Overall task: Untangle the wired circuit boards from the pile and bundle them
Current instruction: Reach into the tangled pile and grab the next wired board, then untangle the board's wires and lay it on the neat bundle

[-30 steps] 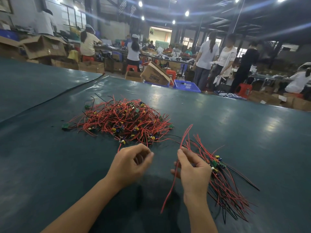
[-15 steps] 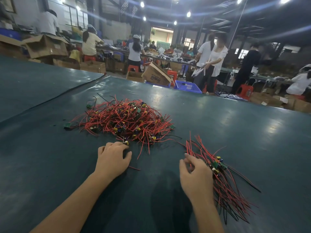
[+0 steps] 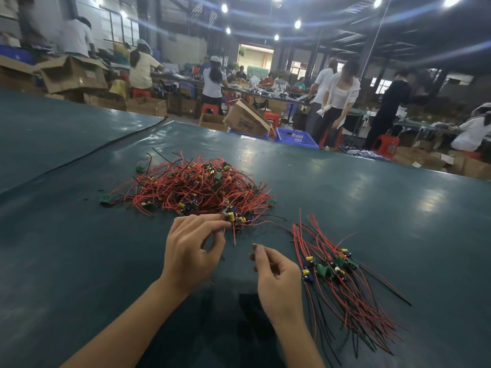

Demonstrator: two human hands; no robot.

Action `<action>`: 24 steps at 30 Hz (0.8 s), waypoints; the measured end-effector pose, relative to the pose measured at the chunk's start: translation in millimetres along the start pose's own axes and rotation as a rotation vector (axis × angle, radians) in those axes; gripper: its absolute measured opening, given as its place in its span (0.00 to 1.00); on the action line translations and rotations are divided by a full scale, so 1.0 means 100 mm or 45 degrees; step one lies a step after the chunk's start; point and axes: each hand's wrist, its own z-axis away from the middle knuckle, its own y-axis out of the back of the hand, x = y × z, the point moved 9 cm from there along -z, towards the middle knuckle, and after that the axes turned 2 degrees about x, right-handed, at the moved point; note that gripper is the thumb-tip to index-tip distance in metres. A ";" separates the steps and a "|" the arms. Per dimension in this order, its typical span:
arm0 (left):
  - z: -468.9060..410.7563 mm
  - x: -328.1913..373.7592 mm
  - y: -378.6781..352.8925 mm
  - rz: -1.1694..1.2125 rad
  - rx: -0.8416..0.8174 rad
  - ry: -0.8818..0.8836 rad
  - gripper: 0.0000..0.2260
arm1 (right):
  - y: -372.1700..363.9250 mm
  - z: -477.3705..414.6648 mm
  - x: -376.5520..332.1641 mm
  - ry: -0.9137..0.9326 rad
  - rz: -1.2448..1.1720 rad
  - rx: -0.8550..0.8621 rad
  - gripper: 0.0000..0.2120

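- My left hand [image 3: 191, 251] pinches a small circuit board [image 3: 230, 216] with a yellow capacitor between thumb and fingertips, at the near edge of the pile [image 3: 196, 187].
- Half a second ago this hand lay palm-down and flat against that same edge. Now it is lifted, with its fingers curled round the board.
- The board still touches the tangle, and its red wires run back into the heap.
- My right hand [image 3: 276, 277] hangs loosely curled with the index finger raised. I see nothing in it.
- Earlier it rested on the left side of the sorted bundle [image 3: 340, 282]. Now it is off the wires, just beside them.
- A second ago that hand held a long red lead, which it no longer holds.
- The pile lies about where it was, near the middle of the dark green surface [image 3: 79, 261].
- The bundle lies fanned out toward the near right edge, with its boards clustered midway along and red and black wires spreading both ways.
- Past the far edge, the person in white [image 3: 342, 102] now bends forward beside the blue crate [image 3: 295, 135].
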 end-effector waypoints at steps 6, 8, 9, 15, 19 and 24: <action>0.02 0.35 -0.01 0.113 -0.006 -0.313 0.06 | -0.03 0.04 -0.08 -0.143 -0.403 -0.067 0.17; 0.04 0.41 -0.07 0.127 -0.052 -0.352 0.05 | -0.01 0.04 -0.11 -0.135 -0.466 -0.040 0.14; 0.06 0.43 -0.09 0.115 -0.070 -0.353 0.05 | 0.02 0.03 -0.12 -0.116 -0.471 -0.004 0.12; 0.04 0.31 -0.12 0.122 -0.160 -0.192 0.07 | 0.04 0.01 -0.11 -0.120 -0.552 -0.021 0.13; 0.05 0.27 -0.18 0.114 -0.246 -0.114 0.08 | 0.09 0.01 -0.06 -0.145 -0.454 0.068 0.07; 0.07 0.26 -0.20 -0.095 -0.225 -0.101 0.07 | 0.19 0.00 0.03 -0.166 -0.392 0.234 0.13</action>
